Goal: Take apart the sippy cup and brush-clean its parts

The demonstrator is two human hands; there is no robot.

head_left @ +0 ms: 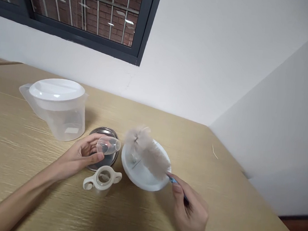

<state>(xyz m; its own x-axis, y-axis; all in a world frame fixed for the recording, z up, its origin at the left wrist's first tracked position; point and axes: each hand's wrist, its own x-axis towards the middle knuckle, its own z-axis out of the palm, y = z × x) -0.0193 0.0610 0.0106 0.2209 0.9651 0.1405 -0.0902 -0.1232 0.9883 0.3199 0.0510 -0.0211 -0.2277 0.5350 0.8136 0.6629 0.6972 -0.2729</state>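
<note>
My left hand point(86, 152) is closed around a small clear plastic cup point(108, 145), tipped on its side with its narrow end toward the right. Below it lies a round shiny metal dish point(99, 166), partly hidden by the hand and cup. In my right hand point(191, 208) is the blue patterned handle of a fluffy greyish duster point(152, 158), blurred by motion. Its fluffy part crosses above a white bowl point(140, 180) and hides part of the inside. A cream two-handled cup point(102, 183) stands upright just in front of the metal dish.
A translucent pitcher point(64, 120) with a white lid stands at the back left of the wooden table point(232, 208). A thin pale strand point(214, 151) lies on the right side. Behind the table are a white wall point(188, 61) and a dark-framed window point(85, 39).
</note>
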